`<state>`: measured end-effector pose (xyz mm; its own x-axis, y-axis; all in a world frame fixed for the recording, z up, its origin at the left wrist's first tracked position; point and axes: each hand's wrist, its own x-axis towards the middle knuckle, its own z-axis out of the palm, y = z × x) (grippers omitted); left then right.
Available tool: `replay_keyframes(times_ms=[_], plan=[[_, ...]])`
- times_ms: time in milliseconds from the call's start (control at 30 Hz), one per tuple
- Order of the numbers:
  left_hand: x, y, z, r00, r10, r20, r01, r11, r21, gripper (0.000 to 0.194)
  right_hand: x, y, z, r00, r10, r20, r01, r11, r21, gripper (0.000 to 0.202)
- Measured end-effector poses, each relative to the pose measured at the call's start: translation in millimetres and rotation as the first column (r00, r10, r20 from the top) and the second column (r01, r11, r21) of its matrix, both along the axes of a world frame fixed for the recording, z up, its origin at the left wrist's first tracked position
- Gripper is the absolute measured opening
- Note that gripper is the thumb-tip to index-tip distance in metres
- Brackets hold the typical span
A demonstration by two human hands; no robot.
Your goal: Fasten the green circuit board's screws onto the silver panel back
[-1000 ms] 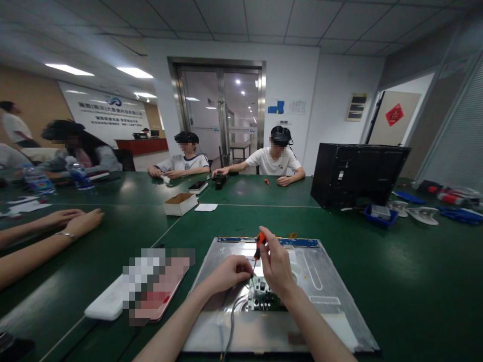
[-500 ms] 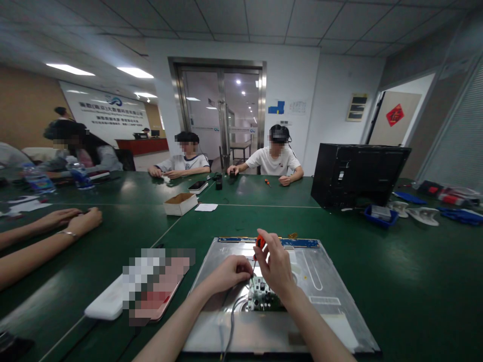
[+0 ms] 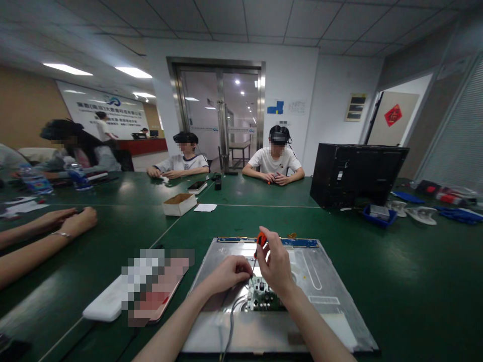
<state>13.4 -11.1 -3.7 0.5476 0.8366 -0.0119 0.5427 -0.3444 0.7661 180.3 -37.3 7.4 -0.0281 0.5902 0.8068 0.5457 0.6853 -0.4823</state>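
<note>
In the head view, my right hand (image 3: pixel 277 261) grips a screwdriver (image 3: pixel 261 238) by its orange and black handle. The thin shaft slants down to the upper left edge of a green circuit board (image 3: pixel 260 296). Right beside the shaft's tip, my left hand (image 3: pixel 236 271) has its fingers pinched together; what they hold is hidden. Board and hands are over a flat silvery display panel (image 3: pixel 328 291) lying on the table, with a blue strip (image 3: pixel 267 241) along its far edge. A dark cable (image 3: pixel 231 322) runs from beside the board toward me.
A white power bank-like slab (image 3: pixel 103 306) and a pinkish phone-shaped thing (image 3: pixel 160 296) lie left of the panel. Another person's forearms (image 3: pixel 45 246) rest farther left. Beyond stand an open box (image 3: pixel 180 204), a black monitor casing (image 3: pixel 354 176) and a blue tray (image 3: pixel 380 216).
My hands and the screwdriver hold nearly the same pose. Across the table, a person has drawn both hands together, and someone in the background has moved right.
</note>
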Motion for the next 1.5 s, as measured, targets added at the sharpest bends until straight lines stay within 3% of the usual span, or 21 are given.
replay_keyframes(times_ms=[300,400,533,700,900,1100,1267,1500], plan=[[0.6,0.6,-0.7,1.000,-0.002,0.013,0.003,1.000,-0.028,0.012,0.3,-2.6,12.3,0.997,-0.062,-0.039,0.061,0.998,-0.035,0.022],[1.0,0.7,-1.7,0.999,-0.006,0.045,0.007,0.999,-0.031,0.011,1.4,-0.8,29.5,0.987,-0.118,0.111,0.130,0.985,-0.110,0.017],[0.8,-0.3,-0.9,1.000,-0.003,0.018,0.004,0.999,-0.035,0.012,1.2,2.1,56.4,0.895,-0.160,0.416,0.248,0.954,-0.167,0.009],[-0.3,0.6,-4.7,1.000,0.002,-0.007,-0.002,1.000,-0.031,0.013,-8.6,-1.8,77.0,0.773,-0.188,0.606,0.359,0.917,-0.175,0.033],[-1.4,3.8,-13.4,0.998,0.036,0.054,-0.033,0.998,-0.045,0.013,-17.9,-10.7,84.5,0.703,-0.109,0.702,0.309,0.937,-0.164,0.010],[-1.6,4.1,-11.4,0.997,0.006,0.083,0.000,0.997,-0.077,0.013,-9.8,-10.4,90.1,0.686,-0.063,0.725,0.269,0.947,-0.174,0.010],[-0.4,1.4,-5.1,0.998,-0.023,0.063,0.027,0.998,-0.058,0.009,-8.2,-6.4,93.1,0.680,-0.058,0.731,0.316,0.923,-0.221,0.025],[1.7,-2.9,0.0,0.999,0.015,0.048,-0.012,0.998,-0.055,0.010,0.7,-1.3,97.0,0.674,0.038,0.738,0.292,0.904,-0.313,0.013]])
